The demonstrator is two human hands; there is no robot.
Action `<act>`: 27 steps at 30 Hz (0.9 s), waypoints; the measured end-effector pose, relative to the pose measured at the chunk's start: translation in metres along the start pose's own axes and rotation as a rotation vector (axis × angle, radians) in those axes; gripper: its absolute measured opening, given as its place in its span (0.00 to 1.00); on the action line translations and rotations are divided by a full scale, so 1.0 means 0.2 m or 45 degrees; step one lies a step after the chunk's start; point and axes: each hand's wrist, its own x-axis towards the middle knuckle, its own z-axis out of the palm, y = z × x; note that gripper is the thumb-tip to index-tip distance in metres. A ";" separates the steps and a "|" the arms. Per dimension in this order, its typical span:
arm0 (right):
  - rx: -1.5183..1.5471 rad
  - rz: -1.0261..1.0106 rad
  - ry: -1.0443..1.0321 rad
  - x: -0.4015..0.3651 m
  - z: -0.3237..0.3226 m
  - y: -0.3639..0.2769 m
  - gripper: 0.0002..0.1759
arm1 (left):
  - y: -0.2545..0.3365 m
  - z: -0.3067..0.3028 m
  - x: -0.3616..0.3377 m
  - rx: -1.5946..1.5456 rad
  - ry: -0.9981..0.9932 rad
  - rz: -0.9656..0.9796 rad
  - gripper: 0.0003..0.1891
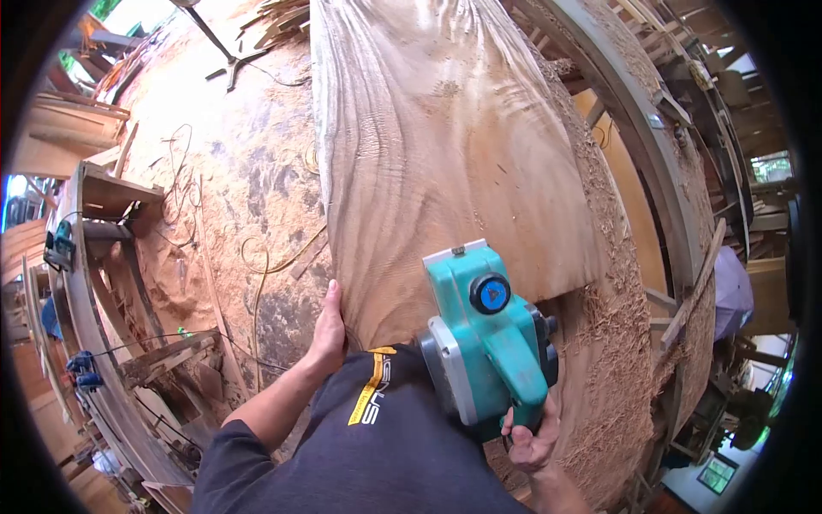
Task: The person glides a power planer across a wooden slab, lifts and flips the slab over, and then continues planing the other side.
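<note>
A teal electric hand planer (488,330) rests near the close end of a large wooden slab (462,171) with wavy grain. My right hand (535,439) is closed around the planer's rear handle, at the lower right of the tool. At the slab's left edge, close to my body, my left hand (328,324) grips the wood with its thumb pointing up along the side. Its other fingers are mostly hidden. The planer's sole and the wood directly beneath it are out of sight.
Wood shavings (612,360) lie thick along the slab's right side, beside a long beam (638,128). Sawdust covers the floor at left, where a yellowish cord (257,300) curls. A metal stand (233,67) is at the upper left; a timber frame (111,343) stands left.
</note>
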 end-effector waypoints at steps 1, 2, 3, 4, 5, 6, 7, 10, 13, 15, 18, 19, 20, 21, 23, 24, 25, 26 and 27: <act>0.003 0.001 0.015 0.06 0.03 -0.02 0.36 | 0.02 0.04 -0.04 -0.006 0.027 0.028 0.40; 0.004 -0.002 0.031 0.15 0.07 -0.05 0.36 | 0.01 0.03 -0.02 0.035 -0.008 0.094 0.40; 0.004 -0.006 0.045 0.25 0.11 -0.07 0.35 | -0.01 0.00 0.00 0.074 -0.043 0.162 0.40; -0.021 -0.011 0.067 0.37 0.15 -0.10 0.34 | -0.04 -0.04 0.03 0.119 -0.076 0.224 0.40; -0.004 0.025 0.066 0.51 0.19 -0.15 0.34 | -0.07 -0.07 0.06 0.147 -0.055 0.215 0.38; -0.040 0.043 0.061 0.66 0.23 -0.20 0.33 | -0.10 -0.11 0.08 0.244 -0.045 0.256 0.38; -0.055 0.060 0.061 0.82 0.28 -0.23 0.32 | -0.13 -0.17 0.12 0.343 -0.038 0.294 0.38; 0.016 -0.003 0.034 1.40 0.42 -0.29 0.28 | -0.14 -0.21 0.18 0.356 -0.114 0.358 0.36; -0.071 -0.224 0.044 2.14 0.55 -0.32 0.26 | -0.05 -0.16 0.12 0.396 -0.175 0.418 0.34; -0.020 -0.287 -0.006 2.49 0.59 -0.32 0.26 | 0.09 -0.06 0.09 0.489 0.023 0.451 0.34; -0.098 -0.196 0.027 2.47 0.57 -0.39 0.26 | 0.26 0.04 0.13 0.606 0.160 0.739 0.33; -0.046 -0.248 0.004 2.51 0.57 -0.27 0.26 | 0.32 0.06 0.16 0.639 0.174 0.874 0.33; -0.031 -0.279 0.039 2.42 0.53 -0.24 0.27 | 0.38 0.09 0.19 0.664 0.189 1.014 0.33; -0.017 -0.310 0.073 2.32 0.49 -0.21 0.29 | 0.45 0.12 0.21 0.780 0.203 1.133 0.33; 0.040 -0.229 0.063 1.91 0.36 -0.23 0.29 | 0.56 0.20 0.26 0.919 0.184 1.294 0.34; 0.062 -0.183 0.054 1.72 0.28 -0.23 0.29 | 0.60 0.25 0.30 0.937 0.148 1.338 0.33; 0.065 -0.098 0.031 1.50 0.20 -0.22 0.30 | 0.63 0.30 0.32 0.952 0.116 1.378 0.33; 0.052 -0.014 0.010 1.26 0.11 -0.21 0.31 | 0.64 0.35 0.36 0.983 0.111 1.402 0.33; 0.034 0.071 -0.008 1.02 0.02 -0.18 0.32 | 0.64 0.40 0.40 1.015 0.109 1.428 0.33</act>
